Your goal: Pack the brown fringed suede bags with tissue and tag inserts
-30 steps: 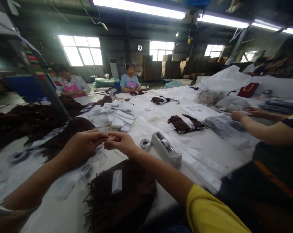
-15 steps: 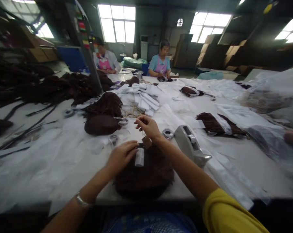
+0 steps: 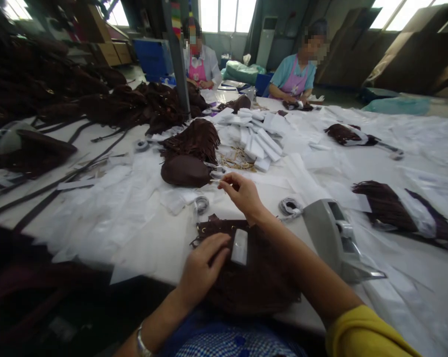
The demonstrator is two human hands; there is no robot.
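A dark brown bag lies on the table edge right in front of me, with small metal eyelets along its top. On it sits a white wrapped strip. My left hand rests on the bag beside this strip, fingers stretched and thumb apart. Above the bag's top edge, my right hand is closed in a pinch. Something thin and pale shows at its fingertips, too small to name. My right forearm hides part of the bag. A grey tape dispenser stands to the right of that forearm.
A brown fringed bag lies beyond my hands, near a pile of white wrapped strips. Wrapped fringed pieces lie right. White sheets spread left. A metal post rises there. Two co-workers sit opposite.
The view has swung left and down, so things appear further right. My right hand still pinches above the bag; the small brown tag below it is now mostly hidden. My left hand stays on the bag.
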